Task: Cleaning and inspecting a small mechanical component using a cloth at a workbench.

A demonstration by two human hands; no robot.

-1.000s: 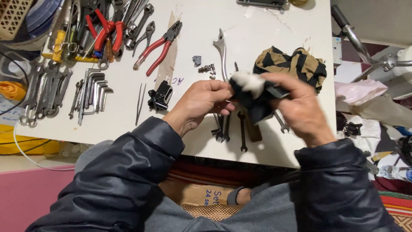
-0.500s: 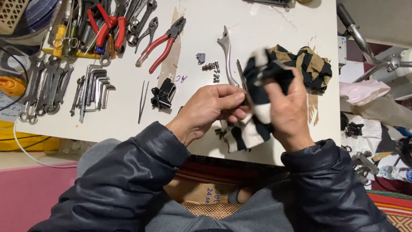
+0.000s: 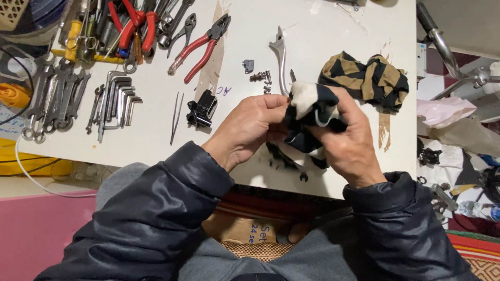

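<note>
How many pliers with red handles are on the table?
2. One pair of red-handled pliers lies open mid-table; another red-handled pair sits in the tool pile at top left. More may hide there.

Tan printed carton (image 3: 250, 229) under table (image 3: 333, 62).

- This is looking like a small repair workshop, most likely for bikes or motorbikes.
- A white bench (image 3: 333, 31) is carrying hand tools laid out in rows: spanners (image 3: 52, 99), a set of hex keys (image 3: 119, 96) and red-handled pliers (image 3: 200, 46).
- A silver brake lever (image 3: 280, 57) is lying on it beside small bolts (image 3: 260, 78) and a black metal part (image 3: 202, 109).
- A striped rag (image 3: 367, 78) is sitting crumpled near the far right corner.
- A chrome handlebar (image 3: 442, 47) is showing past the right edge, with loose metal parts (image 3: 429, 156) lying on the floor below it.
</note>
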